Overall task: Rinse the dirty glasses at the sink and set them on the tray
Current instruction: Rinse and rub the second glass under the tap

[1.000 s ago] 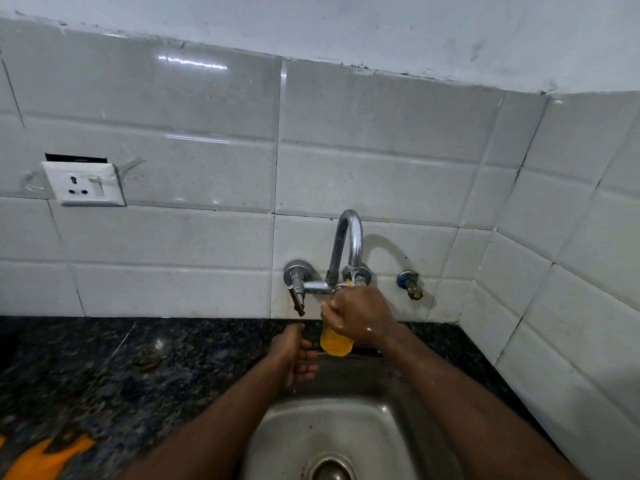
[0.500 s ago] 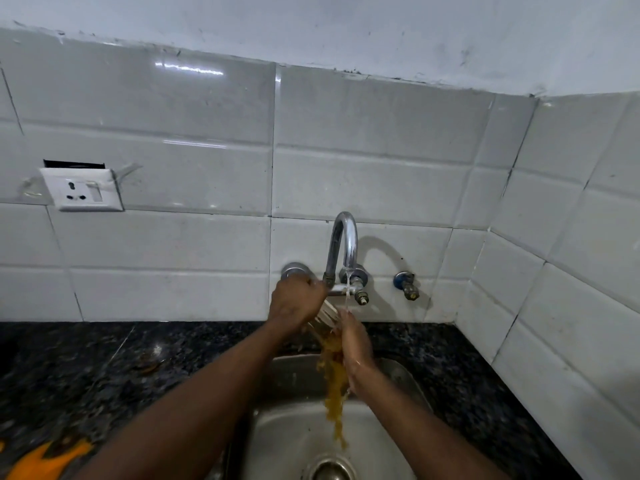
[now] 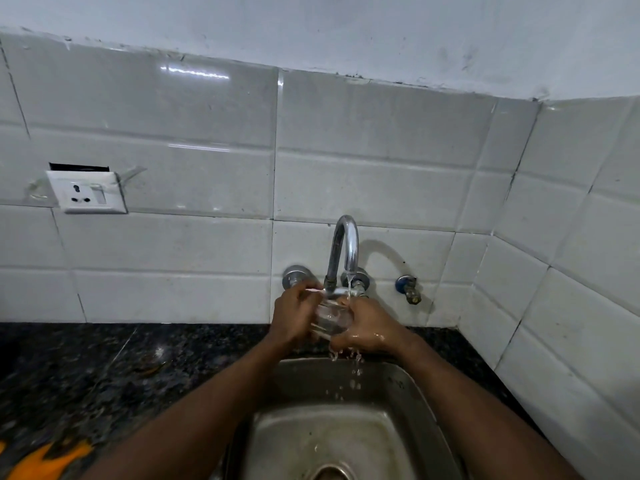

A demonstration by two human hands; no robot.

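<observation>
A clear drinking glass [image 3: 330, 315] is held under the chrome tap [image 3: 344, 251], between both hands, above the steel sink [image 3: 408, 403]. My left hand [image 3: 294, 317] wraps its left side and my right hand [image 3: 370, 327] cups its right side and base. A thin stream of water falls from the spout onto the glass and my right fingers, and drops fall into the basin. The glass now looks colourless. No tray shows in the head view.
Dark speckled stone counter [image 3: 104, 368] runs left of the sink, with an orange object [image 3: 45, 459] at the lower left edge. White tiled walls meet in a corner at right. A wall socket [image 3: 86, 192] and a small blue-collared valve [image 3: 408, 289] sit on the tiles.
The glass held orange liquid a second ago, then was tipped and poured out into the sink. Now it is clear, water is running, and both hands grip it under the spout.
</observation>
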